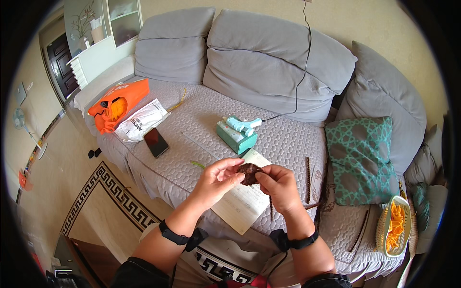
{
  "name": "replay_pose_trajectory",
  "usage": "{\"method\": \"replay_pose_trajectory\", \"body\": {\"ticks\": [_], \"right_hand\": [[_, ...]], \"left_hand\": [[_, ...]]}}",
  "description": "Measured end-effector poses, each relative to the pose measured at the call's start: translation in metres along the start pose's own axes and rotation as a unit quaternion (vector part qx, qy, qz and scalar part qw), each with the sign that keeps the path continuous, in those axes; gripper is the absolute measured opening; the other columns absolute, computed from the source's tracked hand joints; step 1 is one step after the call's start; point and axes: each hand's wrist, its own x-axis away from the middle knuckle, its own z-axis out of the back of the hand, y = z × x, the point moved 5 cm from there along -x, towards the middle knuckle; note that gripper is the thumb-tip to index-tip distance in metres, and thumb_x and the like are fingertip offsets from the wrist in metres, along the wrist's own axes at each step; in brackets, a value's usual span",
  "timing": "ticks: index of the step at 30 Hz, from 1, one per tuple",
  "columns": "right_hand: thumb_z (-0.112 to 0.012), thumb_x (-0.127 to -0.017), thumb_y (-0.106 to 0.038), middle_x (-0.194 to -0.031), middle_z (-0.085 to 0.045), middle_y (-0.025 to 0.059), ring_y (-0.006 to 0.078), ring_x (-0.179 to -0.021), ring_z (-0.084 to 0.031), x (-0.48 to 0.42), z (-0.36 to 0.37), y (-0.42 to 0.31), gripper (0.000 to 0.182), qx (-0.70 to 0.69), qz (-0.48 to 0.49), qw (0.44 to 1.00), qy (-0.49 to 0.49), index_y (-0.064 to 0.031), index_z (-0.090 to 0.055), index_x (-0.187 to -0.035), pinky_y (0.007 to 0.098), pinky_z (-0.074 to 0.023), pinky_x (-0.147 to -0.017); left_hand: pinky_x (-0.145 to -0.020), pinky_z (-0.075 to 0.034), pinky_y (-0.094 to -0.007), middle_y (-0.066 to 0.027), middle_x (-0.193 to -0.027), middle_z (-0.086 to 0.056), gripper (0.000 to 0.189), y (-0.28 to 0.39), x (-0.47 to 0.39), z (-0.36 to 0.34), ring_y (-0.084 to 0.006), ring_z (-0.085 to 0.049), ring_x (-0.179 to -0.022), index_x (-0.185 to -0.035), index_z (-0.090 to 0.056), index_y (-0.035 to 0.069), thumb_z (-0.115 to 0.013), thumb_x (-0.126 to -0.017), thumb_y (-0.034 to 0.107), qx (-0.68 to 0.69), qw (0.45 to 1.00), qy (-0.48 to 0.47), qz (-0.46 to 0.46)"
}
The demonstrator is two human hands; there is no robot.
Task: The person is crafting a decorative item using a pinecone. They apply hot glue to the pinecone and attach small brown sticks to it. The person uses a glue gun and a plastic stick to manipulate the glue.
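Observation:
A small dark brown fuzzy disc [249, 174], perhaps coiled pipe cleaner, is held over a sheet of paper with writing [245, 205]. My left hand [221, 178] grips its left edge between thumb and fingers. Thumb and forefinger of my right hand [279, 183] pinch its right edge. Beyond the paper, a light blue glue gun [243, 125] lies on a green box [234, 138], its cord running up over the sofa back. Brown pipe cleaners [308, 180] lie to the right of the paper on the quilted sofa cover. A green strip [197, 164] shows left of the paper.
On the sofa's left are an orange bag [135, 95], a white plastic package [142, 120] and a smartphone [156, 142]. A green patterned cushion [362, 162] rests at right, near a basket [406, 230] of orange-yellow pieces. Another brown pipe cleaner [359, 230] lies beside the basket.

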Motion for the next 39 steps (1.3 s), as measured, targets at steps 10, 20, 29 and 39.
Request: {"method": "replay_pose_trajectory", "body": {"ticks": [10,20,29,39], "right_hand": [[-0.072,-0.083,-0.009,-0.077,-0.071,0.0115,0.014,-0.066,-0.064,0.009,-0.015,-0.01,0.012,0.326,0.064,0.941,-0.068,0.002,-0.072,-0.089,0.0293,-0.0511,-0.062],[-0.071,-0.086,-0.003,-0.086,-0.072,0.0073,0.0116,-0.074,-0.065,0.006,-0.014,-0.001,0.01,0.195,0.077,0.976,-0.063,0.0021,-0.072,-0.095,0.0268,-0.0521,-0.066],[-0.067,-0.091,-0.001,-0.086,-0.067,0.0047,0.0097,-0.076,-0.06,0.007,-0.012,-0.015,0.014,0.246,0.157,0.956,-0.014,0.0023,-0.072,-0.103,0.0237,-0.0486,-0.067],[-0.068,-0.091,-0.003,-0.087,-0.066,0.0076,0.0122,-0.077,-0.059,0.004,-0.013,0.004,0.014,0.155,0.099,0.983,0.003,0.0027,-0.072,-0.103,0.0258,-0.048,-0.069]], "left_hand": [[-0.067,-0.05,-0.0273,-0.0024,-0.082,-0.07,0.015,0.005,0.003,0.014,-0.01,-0.065,-0.077,-0.089,-0.063,0.004,-0.076,-0.082,0.006,-0.302,0.949,-0.079,-0.051],[-0.064,-0.048,-0.0231,0.0019,-0.079,-0.06,0.017,-0.002,0.005,0.013,-0.0054,-0.056,-0.072,-0.089,-0.057,0.003,-0.072,-0.084,-0.001,-0.179,0.98,-0.083,-0.008],[-0.066,-0.045,-0.019,0.0029,-0.083,-0.058,0.022,-0.003,0.002,0.022,-0.0019,-0.053,-0.073,-0.087,-0.051,0.007,-0.069,-0.087,-0.004,-0.068,0.998,-0.014,-0.005],[-0.065,-0.047,-0.0206,-0.0007,-0.085,-0.062,0.025,-0.008,0.0,0.028,-0.0055,-0.056,-0.071,-0.086,-0.051,0.01,-0.069,-0.086,-0.006,0.055,0.995,0.082,-0.021]]}}
